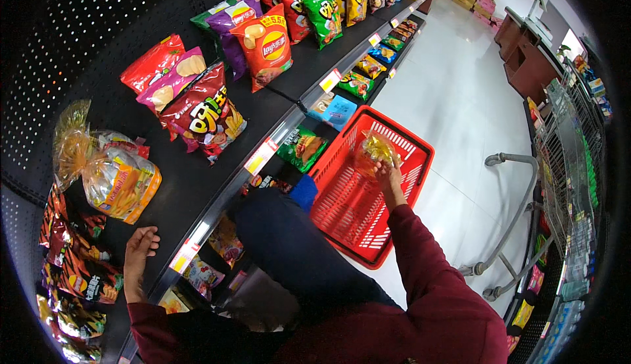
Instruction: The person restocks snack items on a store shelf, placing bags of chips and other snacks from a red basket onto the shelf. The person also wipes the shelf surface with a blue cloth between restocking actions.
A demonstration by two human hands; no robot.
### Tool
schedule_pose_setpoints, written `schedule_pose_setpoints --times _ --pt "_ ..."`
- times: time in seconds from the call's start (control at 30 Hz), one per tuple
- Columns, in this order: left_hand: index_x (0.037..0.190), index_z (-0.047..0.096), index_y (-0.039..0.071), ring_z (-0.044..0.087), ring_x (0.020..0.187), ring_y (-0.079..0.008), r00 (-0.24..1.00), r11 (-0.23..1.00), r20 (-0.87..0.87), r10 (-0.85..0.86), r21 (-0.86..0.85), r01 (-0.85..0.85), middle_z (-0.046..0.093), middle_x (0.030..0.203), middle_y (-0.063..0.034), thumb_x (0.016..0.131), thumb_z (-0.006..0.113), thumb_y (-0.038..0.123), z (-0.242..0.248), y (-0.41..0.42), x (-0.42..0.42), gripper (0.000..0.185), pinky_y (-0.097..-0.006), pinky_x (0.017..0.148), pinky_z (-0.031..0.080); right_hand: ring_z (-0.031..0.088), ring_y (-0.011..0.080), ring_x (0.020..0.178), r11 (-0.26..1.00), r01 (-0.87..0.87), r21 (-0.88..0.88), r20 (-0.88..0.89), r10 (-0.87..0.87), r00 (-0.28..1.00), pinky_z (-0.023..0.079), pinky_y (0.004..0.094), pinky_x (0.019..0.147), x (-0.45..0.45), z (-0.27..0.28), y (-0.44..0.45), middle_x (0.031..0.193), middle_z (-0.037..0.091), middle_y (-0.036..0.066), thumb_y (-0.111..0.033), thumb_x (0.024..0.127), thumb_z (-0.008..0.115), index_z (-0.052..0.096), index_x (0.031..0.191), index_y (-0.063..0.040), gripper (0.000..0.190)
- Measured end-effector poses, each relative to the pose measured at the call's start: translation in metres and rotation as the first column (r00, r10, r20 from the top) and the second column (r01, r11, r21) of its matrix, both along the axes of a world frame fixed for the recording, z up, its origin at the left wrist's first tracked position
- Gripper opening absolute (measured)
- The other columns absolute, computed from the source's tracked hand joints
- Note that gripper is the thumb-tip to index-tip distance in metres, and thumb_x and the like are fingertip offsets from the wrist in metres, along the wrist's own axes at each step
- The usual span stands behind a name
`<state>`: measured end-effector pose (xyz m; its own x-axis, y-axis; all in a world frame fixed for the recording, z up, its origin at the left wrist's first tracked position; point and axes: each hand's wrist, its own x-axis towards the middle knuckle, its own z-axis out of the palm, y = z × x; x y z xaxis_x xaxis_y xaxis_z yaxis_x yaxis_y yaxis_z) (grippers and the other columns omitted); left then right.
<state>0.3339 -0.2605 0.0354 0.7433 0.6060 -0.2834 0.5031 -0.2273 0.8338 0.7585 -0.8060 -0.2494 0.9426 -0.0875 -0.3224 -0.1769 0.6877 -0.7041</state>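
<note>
My right hand (pixel 388 176) is down inside a red plastic shopping basket (pixel 323 218), closed on the shiny gold gathered top of a clear-wrapped snack pack (pixel 370 154). The hand and the pack's own wrap partly hide its contents. On the black shelf (pixel 197 191) my left hand (pixel 141 245) rests with its fingers curled in, nothing visible in them. Just beyond it stands a clear, tied-top bag of orange snack packs (pixel 125 184). Dark crisp bags (pixel 86 270) lie to the left of that hand.
Along the shelf stand a maroon crisp bag (pixel 204 112), an orange Lay's bag (pixel 263 43) and a green bag (pixel 323 16). Packets including a green one (pixel 301 149) fill the lower shelf. A grey metal tube frame (pixel 512 226) stands on the pale floor (pixel 453 132) at right.
</note>
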Motion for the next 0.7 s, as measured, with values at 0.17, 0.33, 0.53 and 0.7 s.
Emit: schedule_pose_setpoints --times 0.17,0.33,0.53,0.7 --pt "0.114 0.066 0.008 0.056 0.078 -0.004 1.0 1.0 0.013 -0.004 -0.005 0.004 0.064 0.089 0.0051 0.104 0.056 0.03 0.006 -0.008 0.009 0.026 -0.0214 0.07 0.044 0.066 0.0169 0.077 0.975 -0.179 -0.129 0.077 0.19 0.979 0.059 0.0335 0.067 0.029 -0.001 -0.011 0.097 0.067 0.006 -0.011 0.1 0.055 0.047 0.137 -0.016 0.038" --pt "0.115 0.066 0.009 0.055 0.078 -0.0045 0.999 1.0 0.049 -0.024 -0.017 0.025 0.063 0.09 0.0047 0.103 0.057 0.031 0.007 -0.011 0.007 0.027 -0.0212 0.07 0.042 0.064 0.0134 0.067 0.885 -0.212 -0.415 0.064 0.26 0.963 0.056 0.0281 0.057 0.045 0.015 -0.008 0.09 0.067 0.003 -0.015 0.099 0.058 0.057 0.126 -0.014 0.027" --pt "0.114 0.067 0.008 0.054 0.078 -0.0048 0.999 1.0 0.043 0.006 0.011 -0.006 0.062 0.09 0.0034 0.103 0.056 0.028 0.002 -0.007 -0.003 0.025 -0.0213 0.069 0.044 0.061 0.0151 0.055 0.559 -0.141 -0.817 0.124 0.409 0.904 0.049 0.0303 0.045 0.053 0.001 -0.005 0.076 0.066 0.002 -0.02 0.094 0.066 0.067 0.109 -0.008 0.019" --pt "0.113 0.067 0.009 0.056 0.079 -0.0052 0.998 1.0 0.056 0.006 -0.006 -0.005 0.065 0.092 0.0017 0.102 0.058 0.028 -0.013 0.004 -0.002 0.024 -0.0215 0.068 0.046 0.069 0.0186 0.067 -0.137 0.594 -0.793 0.247 0.819 0.519 0.055 0.033 0.051 0.065 -0.002 -0.031 0.078 0.069 0.007 -0.016 0.095 0.064 0.067 0.103 -0.004 0.016"
